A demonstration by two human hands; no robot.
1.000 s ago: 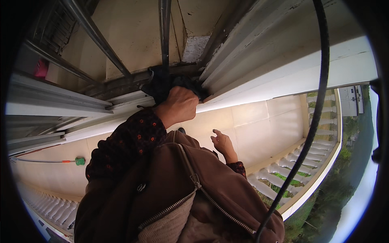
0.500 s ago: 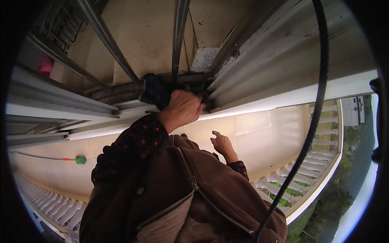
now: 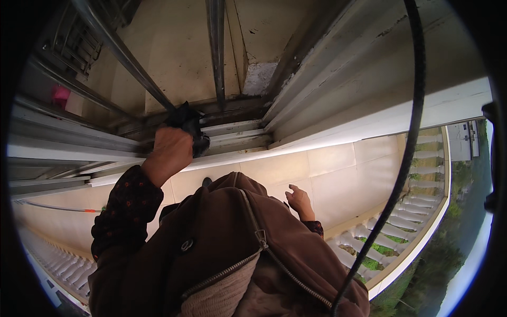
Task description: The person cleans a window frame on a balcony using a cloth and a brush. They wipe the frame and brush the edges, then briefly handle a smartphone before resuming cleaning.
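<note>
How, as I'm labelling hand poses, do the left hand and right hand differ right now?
The left hand is closed on a dark cloth; the right hand shows nothing in its grasp. The left hand's fingers are largely hidden, while the right hand's are visible and loosely bent. The left hand works at the frame track; the right hand hangs beside the brown jacket. Both are bare, below dark patterned cuffs.

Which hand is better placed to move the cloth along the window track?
Probably the left hand: it grasps the dark cloth at the window track; the right hand looks empty, farther off.
</note>
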